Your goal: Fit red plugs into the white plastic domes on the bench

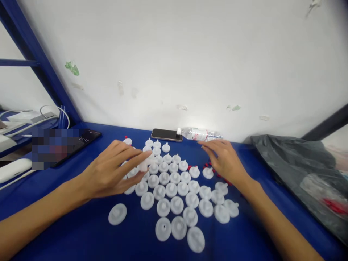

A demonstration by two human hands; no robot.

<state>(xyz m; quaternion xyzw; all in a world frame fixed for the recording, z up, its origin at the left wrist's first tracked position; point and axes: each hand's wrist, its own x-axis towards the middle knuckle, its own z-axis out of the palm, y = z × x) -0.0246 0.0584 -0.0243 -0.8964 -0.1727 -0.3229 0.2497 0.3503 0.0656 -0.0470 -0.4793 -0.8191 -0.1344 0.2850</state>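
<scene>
My left hand (108,170) is over the left side of the spread of parts, its thumb and fingers closed around a white plastic piece (143,165). The piece is partly hidden by the fingers. Below and around it lie many white plastic discs with a short stem in the middle (163,207), mostly stem up. My right hand (225,161) hovers at the right of the discs, thumb and forefinger pinched together. Whatever is between those fingertips is too small to make out. Small red pieces (208,166) lie beneath this hand, partly covered by it.
Against the white wall lie a dark phone (166,135) and a clear plastic bottle (201,134) on its side. A tablet-like screen (89,137) and white cables are at the left. A grey plastic bag (285,159) covers the right side of the blue surface (81,232).
</scene>
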